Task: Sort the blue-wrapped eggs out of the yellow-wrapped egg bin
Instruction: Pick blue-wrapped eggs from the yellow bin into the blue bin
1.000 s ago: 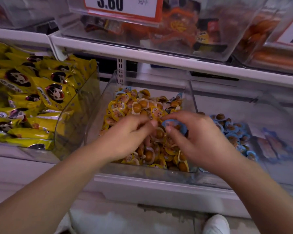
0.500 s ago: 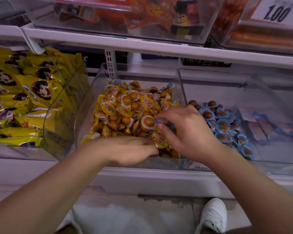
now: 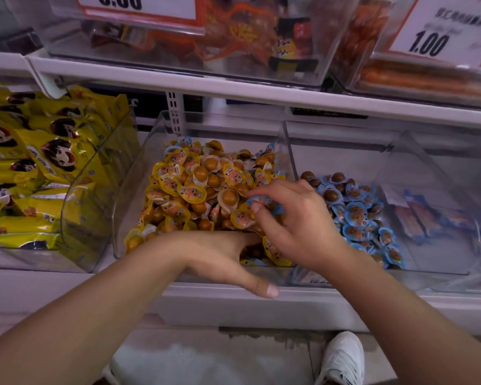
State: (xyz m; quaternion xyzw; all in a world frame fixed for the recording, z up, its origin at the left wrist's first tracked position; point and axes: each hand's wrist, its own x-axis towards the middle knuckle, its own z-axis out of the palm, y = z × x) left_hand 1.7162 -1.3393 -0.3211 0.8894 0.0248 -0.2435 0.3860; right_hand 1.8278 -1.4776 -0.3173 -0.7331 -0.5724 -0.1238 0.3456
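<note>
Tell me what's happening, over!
Right hand pinching blue egg over yellow bin. Left hand digging in pile, fingers hidden. Nothing blocking blue bin.

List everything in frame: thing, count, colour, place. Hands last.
yellow-wrapped eggs: many, yellow wrap and brown egg, heaped in middle clear bin
blue-wrapped egg: one, blue, pinched over the middle bin
blue-wrapped eggs: many, blue, right clear bin
snack bags: many, yellow, left bin
price tags: two, white with orange border, upper shelf
shoe: one, white, floor
left hand: reaches into the middle bin's front, fingertips hidden
right hand: pinches the blue-wrapped egg
</note>
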